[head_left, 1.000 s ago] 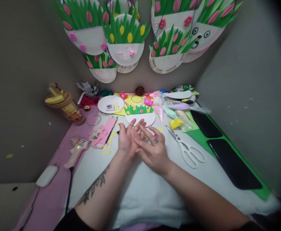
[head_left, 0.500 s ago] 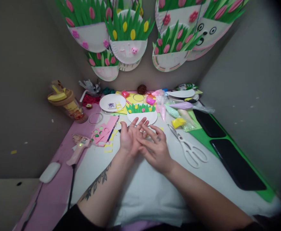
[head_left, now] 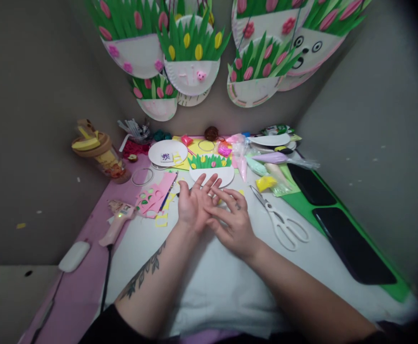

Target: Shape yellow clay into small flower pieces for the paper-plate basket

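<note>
My left hand (head_left: 195, 205) is held palm up over the white table covering (head_left: 209, 296), fingers spread and nothing lying in it. The fingers of my right hand (head_left: 234, 217) rest against that palm; they are apart and hold nothing. Just beyond my fingertips lies a half-round white paper plate (head_left: 214, 177) with green paper grass and small pink and yellow flowers. White-handled scissors (head_left: 282, 224) lie to the right of my hands. Pink paper with cut-outs (head_left: 155, 196) is on the left, beside yellow scraps (head_left: 161, 220).
A pink glue gun (head_left: 117, 224) with a cord and a lidded cup (head_left: 103, 153) stand on the left. Bags of coloured clay (head_left: 266, 157) lie at the back right, near two black trays (head_left: 352, 243). Decorated paper plates (head_left: 192, 76) hang on the wall.
</note>
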Demonstrator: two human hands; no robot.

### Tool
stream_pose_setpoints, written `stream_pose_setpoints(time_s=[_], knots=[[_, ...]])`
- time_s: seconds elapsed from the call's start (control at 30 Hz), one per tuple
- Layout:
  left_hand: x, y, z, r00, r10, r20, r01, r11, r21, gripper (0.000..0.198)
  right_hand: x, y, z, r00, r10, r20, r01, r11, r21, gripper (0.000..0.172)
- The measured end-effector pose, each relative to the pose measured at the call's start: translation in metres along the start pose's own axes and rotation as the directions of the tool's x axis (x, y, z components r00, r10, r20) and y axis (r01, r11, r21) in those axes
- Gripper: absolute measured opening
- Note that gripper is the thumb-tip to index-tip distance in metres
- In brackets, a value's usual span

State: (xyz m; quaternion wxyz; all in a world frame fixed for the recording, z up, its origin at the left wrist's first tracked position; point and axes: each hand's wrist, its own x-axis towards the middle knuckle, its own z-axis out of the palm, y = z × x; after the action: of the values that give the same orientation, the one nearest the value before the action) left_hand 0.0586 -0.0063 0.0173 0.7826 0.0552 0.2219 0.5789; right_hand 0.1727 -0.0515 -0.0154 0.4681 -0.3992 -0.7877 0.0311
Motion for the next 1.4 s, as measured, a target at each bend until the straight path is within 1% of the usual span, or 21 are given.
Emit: stream_pose_setpoints(time_s=[0.13, 0.23, 0.37, 0.5, 0.63, 0.73, 0.9, 1.0, 1.13, 1.27, 1.33, 1.4], knots=[[-0.0001, 0.0005, -0.0012, 1.000, -0.003, 0.024, 0.003, 1.000, -0.013, 0.063, 0.0003, -0.0006, 0.0004, 0.999, -0.001, 0.037, -0.001, 0.999, 0.048, 0.025], [-0.0010, 0.0013, -0.0008, 1.000, -0.002, 0.029, 0.003, 1.000, -0.030, 0.065, 0.0003, -0.0004, 0.0008, 1.000, 0.012, 0.021, -0.013, 0.999, 0.034, 0.026], [-0.0023, 0.0020, 0.0004, 1.000, 0.007, 0.028, -0.006, 0.999, -0.053, 0.064, -0.0003, -0.0006, 0.0009, 0.999, -0.036, 0.031, 0.034, 0.998, 0.058, 0.028], [-0.0021, 0.0018, 0.0006, 1.000, 0.009, 0.019, -0.009, 0.999, -0.035, 0.064, -0.0013, -0.0005, 0.0007, 0.999, -0.025, 0.029, 0.027, 0.997, -0.076, 0.029], [-0.0008, 0.0011, -0.0007, 0.999, 0.026, 0.024, -0.025, 0.999, -0.025, 0.064, -0.0017, -0.0004, 0.0007, 0.997, -0.076, 0.021, 0.078, 0.989, -0.125, 0.030], [-0.0001, 0.0005, -0.0015, 0.999, 0.035, 0.029, -0.035, 0.999, -0.001, 0.063, -0.0013, -0.0011, 0.0002, 0.998, -0.056, 0.012, 0.057, 0.979, -0.198, 0.031], [0.0007, 0.0001, -0.0015, 0.999, 0.046, 0.021, -0.046, 0.999, 0.015, 0.061, -0.0011, -0.0027, -0.0006, 0.993, -0.114, -0.006, 0.110, 0.971, -0.213, 0.028], [0.0014, -0.0002, -0.0011, 0.998, 0.056, -0.011, -0.055, 0.998, 0.027, 0.061, -0.0011, -0.0024, -0.0005, 0.995, -0.097, -0.007, 0.092, 0.963, -0.255, 0.026], [0.0018, -0.0006, -0.0011, 0.998, 0.059, -0.024, -0.058, 0.998, 0.030, 0.059, -0.0011, -0.0018, -0.0005, 0.994, -0.107, 0.000, 0.104, 0.970, -0.220, 0.027], [0.0016, -0.0004, -0.0011, 0.998, 0.051, -0.041, -0.050, 0.999, 0.016, 0.060, -0.0005, -0.0028, -0.0015, 0.997, -0.078, -0.012, 0.074, 0.976, -0.206, 0.024], [0.0013, -0.0003, -0.0012, 0.998, 0.044, -0.032, -0.045, 0.999, -0.012, 0.059, -0.0002, -0.0032, -0.0016, 0.998, -0.065, -0.008, 0.063, 0.986, -0.155, 0.024], [0.0009, -0.0005, -0.0015, 1.000, 0.021, -0.012, -0.022, 0.999, -0.046, 0.060, 0.0001, -0.0029, -0.0010, 0.999, -0.052, 0.015, 0.054, 0.992, -0.116, 0.027]])
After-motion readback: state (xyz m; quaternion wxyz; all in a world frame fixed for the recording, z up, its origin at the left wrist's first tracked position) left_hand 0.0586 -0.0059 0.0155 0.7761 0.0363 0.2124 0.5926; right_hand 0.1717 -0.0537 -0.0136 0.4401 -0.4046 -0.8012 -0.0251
